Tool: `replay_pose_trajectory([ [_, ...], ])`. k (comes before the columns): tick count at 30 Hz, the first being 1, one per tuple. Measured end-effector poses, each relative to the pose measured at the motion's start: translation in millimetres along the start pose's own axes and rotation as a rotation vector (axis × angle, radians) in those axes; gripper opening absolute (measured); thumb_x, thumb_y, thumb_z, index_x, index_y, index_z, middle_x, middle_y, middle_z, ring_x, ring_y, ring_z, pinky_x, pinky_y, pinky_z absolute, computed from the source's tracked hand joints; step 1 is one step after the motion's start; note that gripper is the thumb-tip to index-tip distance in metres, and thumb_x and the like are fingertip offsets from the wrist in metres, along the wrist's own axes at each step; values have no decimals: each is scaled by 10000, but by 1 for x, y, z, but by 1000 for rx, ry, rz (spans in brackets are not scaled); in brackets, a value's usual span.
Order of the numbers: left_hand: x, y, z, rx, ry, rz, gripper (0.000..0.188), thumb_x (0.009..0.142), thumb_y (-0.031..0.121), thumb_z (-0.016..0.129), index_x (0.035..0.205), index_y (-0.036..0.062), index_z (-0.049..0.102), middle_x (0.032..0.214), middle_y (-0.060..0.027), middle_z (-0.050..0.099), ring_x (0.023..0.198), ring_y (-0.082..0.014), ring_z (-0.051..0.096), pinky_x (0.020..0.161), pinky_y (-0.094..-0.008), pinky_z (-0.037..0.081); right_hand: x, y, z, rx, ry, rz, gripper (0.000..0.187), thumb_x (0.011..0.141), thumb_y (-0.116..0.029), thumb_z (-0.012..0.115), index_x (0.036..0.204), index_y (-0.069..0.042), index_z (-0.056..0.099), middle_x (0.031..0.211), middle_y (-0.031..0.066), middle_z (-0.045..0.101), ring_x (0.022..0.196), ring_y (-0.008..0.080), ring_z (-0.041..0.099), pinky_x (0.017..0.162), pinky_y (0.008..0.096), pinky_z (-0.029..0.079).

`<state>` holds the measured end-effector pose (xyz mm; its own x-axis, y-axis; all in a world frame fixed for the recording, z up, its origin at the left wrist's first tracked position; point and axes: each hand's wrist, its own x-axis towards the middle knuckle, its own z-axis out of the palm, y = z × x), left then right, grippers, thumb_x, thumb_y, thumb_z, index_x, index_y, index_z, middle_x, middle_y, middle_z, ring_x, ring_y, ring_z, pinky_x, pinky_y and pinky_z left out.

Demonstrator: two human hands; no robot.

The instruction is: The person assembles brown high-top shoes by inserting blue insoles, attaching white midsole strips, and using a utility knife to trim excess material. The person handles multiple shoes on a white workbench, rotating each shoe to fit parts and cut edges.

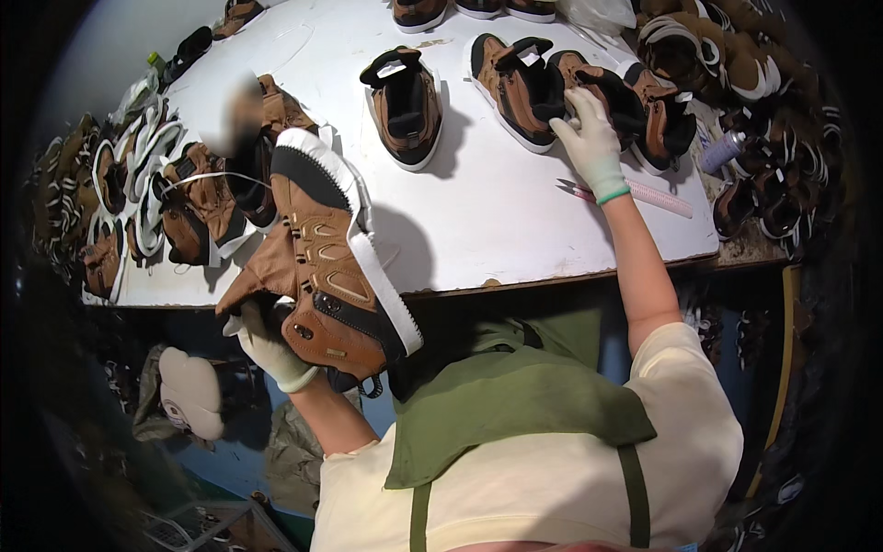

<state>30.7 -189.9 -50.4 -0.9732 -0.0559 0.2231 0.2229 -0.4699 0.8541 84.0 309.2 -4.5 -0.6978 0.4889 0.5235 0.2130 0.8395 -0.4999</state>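
left hand (260,345), in a thin off-white glove, grasps a brown leather shoe (336,285) with black panels and a thick white sole by its opening, most of the fingers hidden behind the leather; this shoe is held up at the front edge of a white-topped table (501,225), its toe pointing up and its sole turned to the right. right hand (590,145), in a similar glove with a green cuff, is stretched over the tabletop, thumb and fingers parted, at the middle shoe (614,87) of three brown-and-black ones set close together; whether it has taken hold i cannot tell. beside the right wrist lie a pale pink patterned strip (660,199) and a slender dark pointed tool (575,189). between the hands, farther back, a single brown-and-black shoe with a white sole (405,110) stands upright with its heel toward the person. more brown shoes (198,202) crowd the table's left side, and a purple-and-white cylindrical can (722,152) rests near its right edge. an olive-green cloth apron (524,405) covers the person's front
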Motion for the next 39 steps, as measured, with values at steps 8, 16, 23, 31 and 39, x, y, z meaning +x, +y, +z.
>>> replay_pose_trajectory([
  [8, -9, 12, 16, 25, 80, 83, 297, 1023, 216, 445, 1160, -17, 567, 1070, -125, 636, 869, -210, 637, 741, -318, 541, 14, 2, 24, -120, -40, -110, 475, 833, -315, 677, 1255, -117, 581, 1400, 115, 472, 1139, 347, 576, 938, 436, 474],
  [16, -25, 6, 56, 65, 255, 44, 239, 933, 137, 596, 1118, -14, 608, 907, -44, 660, 678, -88, 604, 597, -193, 473, 21, 6, 15, -195, -136, -69, 449, 847, -319, 660, 1238, -109, 594, 1412, 184, 445, 1235, 371, 500, 1006, 419, 430],
  [23, -7, -7, 47, -36, 267, -22, 175, 947, 147, 576, 1032, -3, 609, 864, -49, 651, 659, -102, 596, 568, -228, 459, 8, -19, 4, -282, 17, -102, 439, 854, -287, 680, 1223, -68, 586, 1386, 185, 465, 1102, 348, 590, 937, 405, 475],
  [31, 4, -12, 58, -158, 211, -33, 186, 979, 174, 529, 1054, 12, 582, 907, -95, 648, 678, -154, 613, 568, -253, 483, -68, -175, 24, 864, -764, 230, 362, 992, -223, 488, 1213, 47, 585, 1149, 116, 636, 975, 154, 624, 866, 291, 500],
  [39, -18, -18, 92, -167, 73, -6, 227, 986, 214, 522, 1060, 9, 589, 913, -91, 648, 667, -136, 613, 564, -244, 492, -88, -199, 22, 1432, -837, 535, 381, 950, -157, 573, 1255, 47, 468, 1130, 90, 586, 1002, 146, 587, 894, 288, 490],
])
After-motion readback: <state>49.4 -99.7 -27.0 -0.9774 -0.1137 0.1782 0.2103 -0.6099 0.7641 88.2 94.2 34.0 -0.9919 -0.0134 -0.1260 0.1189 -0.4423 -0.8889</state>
